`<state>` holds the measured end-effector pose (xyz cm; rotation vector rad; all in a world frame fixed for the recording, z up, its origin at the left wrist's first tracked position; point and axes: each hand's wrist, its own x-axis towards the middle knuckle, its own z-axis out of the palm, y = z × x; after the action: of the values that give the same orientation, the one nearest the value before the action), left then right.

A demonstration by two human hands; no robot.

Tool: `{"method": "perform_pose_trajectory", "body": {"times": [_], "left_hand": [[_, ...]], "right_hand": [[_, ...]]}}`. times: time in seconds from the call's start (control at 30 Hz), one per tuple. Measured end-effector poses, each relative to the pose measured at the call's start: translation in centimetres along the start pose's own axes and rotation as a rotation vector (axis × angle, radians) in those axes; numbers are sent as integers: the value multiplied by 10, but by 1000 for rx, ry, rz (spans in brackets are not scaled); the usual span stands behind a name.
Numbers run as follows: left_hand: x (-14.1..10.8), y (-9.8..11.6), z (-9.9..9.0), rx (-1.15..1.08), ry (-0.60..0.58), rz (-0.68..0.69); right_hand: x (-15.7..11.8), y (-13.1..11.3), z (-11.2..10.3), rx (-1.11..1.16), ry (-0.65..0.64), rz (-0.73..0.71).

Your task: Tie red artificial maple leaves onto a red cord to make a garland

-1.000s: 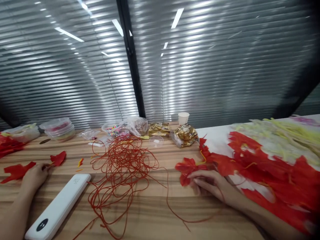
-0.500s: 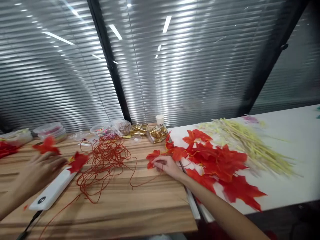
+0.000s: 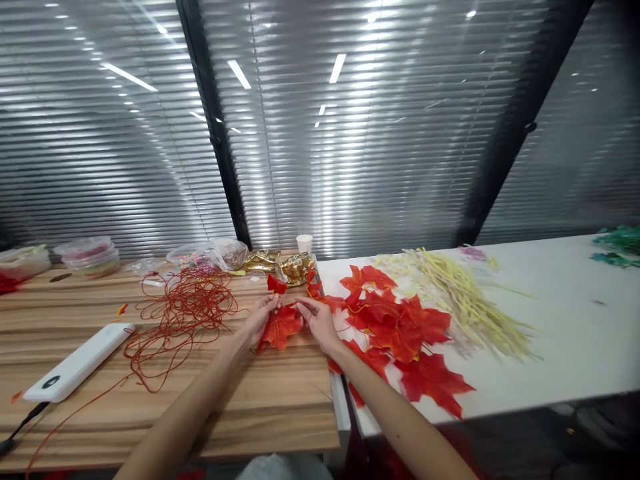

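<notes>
My left hand is closed on red artificial maple leaves, near the wooden table's right edge. One small red leaf sticks up above its fingertips, and a larger maple leaf hangs between my two hands. My right hand is pinched close beside that leaf; what lies between its fingertips is too small to make out. Right of it, a bunch of red maple leaves joined by thin cord spreads over the white table. A loose tangle of red cord lies to the left of my hands.
A white power bank with a black cable lies at the left. Plastic tubs, gold foil packets and a white paper cup line the back. Yellow stems and green leaves rest on the white table.
My left hand has come right, from above the power bank to beside my right hand, carrying the red leaves. My right hand has stayed near the table seam. The view has shifted slightly right.
</notes>
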<state>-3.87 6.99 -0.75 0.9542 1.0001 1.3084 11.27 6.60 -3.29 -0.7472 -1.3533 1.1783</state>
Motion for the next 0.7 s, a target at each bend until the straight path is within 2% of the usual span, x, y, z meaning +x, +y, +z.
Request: {"method": "perform_pose_trajectory", "body": {"times": [0.13,0.33,0.7], "left_hand": [[-4,-17,-6,-13,-88,-34],[-15,-16,-3,-57,-138,-26],[-16,-18,-3,-114,-204,-56]], "right_hand": [[2,-1,-1,39,19,-41],[-2,-3,3,73,-22,-7],[-9,-17,7,100,-54,-9]]}}
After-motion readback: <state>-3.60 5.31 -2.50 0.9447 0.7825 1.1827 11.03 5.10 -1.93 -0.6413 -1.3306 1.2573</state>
